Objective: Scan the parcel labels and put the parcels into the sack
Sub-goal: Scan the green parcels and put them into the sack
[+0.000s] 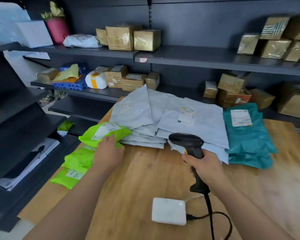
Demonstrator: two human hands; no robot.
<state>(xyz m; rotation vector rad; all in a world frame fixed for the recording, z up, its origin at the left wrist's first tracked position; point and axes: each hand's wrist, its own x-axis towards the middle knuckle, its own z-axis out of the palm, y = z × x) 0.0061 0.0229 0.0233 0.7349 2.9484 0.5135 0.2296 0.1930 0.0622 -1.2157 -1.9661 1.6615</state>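
seemingly early, grey mailer piles [197, 125] unsacked, our right hand [206, 166] grips a black handheld scanner [189, 142], our left hand [109, 151] flat on a lime-green plastic parcel [92, 135].

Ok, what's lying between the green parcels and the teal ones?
Stacks of grey parcels fill that stretch, as seen in the head view.

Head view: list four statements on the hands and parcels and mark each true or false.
1. The right hand holds the black scanner. True.
2. The left hand touches the scanner. False: it rests on the top green parcel.
3. The teal parcels lie right of the grey stack. True.
4. The white box sits on a shelf. False: it lies on the wooden table.
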